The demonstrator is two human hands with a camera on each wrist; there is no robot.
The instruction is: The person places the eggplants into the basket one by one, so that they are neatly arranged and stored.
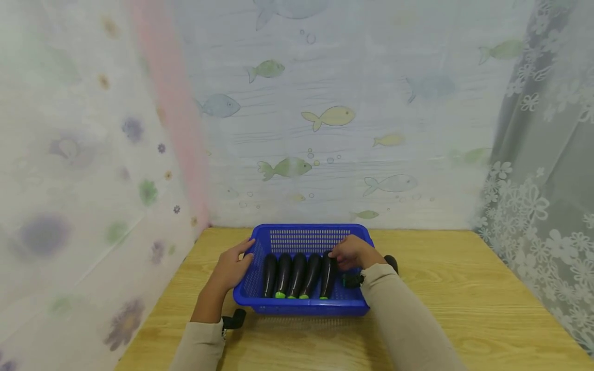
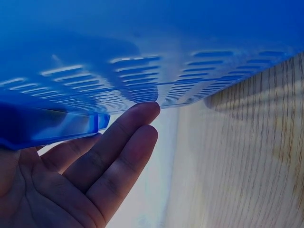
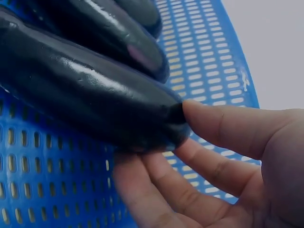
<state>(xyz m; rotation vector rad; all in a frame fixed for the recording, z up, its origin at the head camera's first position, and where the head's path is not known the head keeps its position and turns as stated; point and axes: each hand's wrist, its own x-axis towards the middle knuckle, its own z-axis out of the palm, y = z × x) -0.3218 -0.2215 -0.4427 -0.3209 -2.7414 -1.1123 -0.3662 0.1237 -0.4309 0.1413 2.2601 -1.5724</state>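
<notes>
Several glossy dark eggplants [image 1: 284, 275] lie side by side in a blue plastic basket [image 1: 311, 310], their green ends toward the near side. My right hand [image 1: 350, 251] pinches the far end of the rightmost eggplant [image 1: 328, 278] between thumb and fingers. In the right wrist view, the thumb presses on top of that eggplant [image 3: 90, 90] and the fingertips are under its rounded tip. My left hand [image 1: 234, 265] holds the basket's left rim. From the left wrist, the hand [image 2: 109, 166] shows two fairly straight fingers below the rim, against the slotted wall [image 2: 137, 76]; the rim partly hides the thumb.
The basket stands on a light wood-grain table [image 1: 445, 288]. Right of it, a dark rounded object [image 1: 391, 263] shows partly behind the right sleeve. A fish-print sheet [image 1: 334, 170] hangs behind the table, with a flowered sheet [image 1: 83, 206] on the left and lace curtain [image 1: 543, 206] on the right.
</notes>
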